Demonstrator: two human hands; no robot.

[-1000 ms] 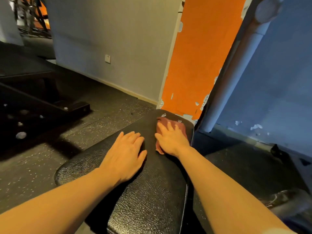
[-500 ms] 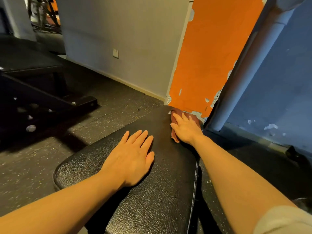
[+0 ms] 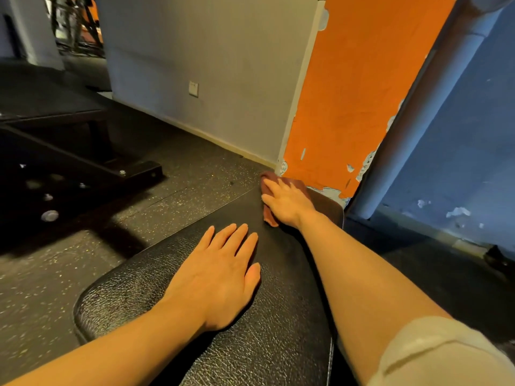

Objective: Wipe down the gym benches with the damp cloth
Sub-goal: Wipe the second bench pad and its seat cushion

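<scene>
Reddish cloth [image 3: 302,188] at bench pad [image 3: 278,316] far end, 12 o'clock, pressed flat under right hand [image 3: 287,203], fingers straight. Left hand [image 3: 220,277] flat on pad, 7 o'clock of cloth, fingers spread, holding nothing.

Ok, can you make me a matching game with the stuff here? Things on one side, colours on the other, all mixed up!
Things:
1. cloth
2. bench
3. socket
4. peeling wall

Colours:
A. orange
B. white
C. black
D. reddish brown

Pairs: 1-D, 2-C, 3-B, 4-A. The right hand presses the cloth on the bench's far end, and the left hand rests flat on the bench.
</scene>
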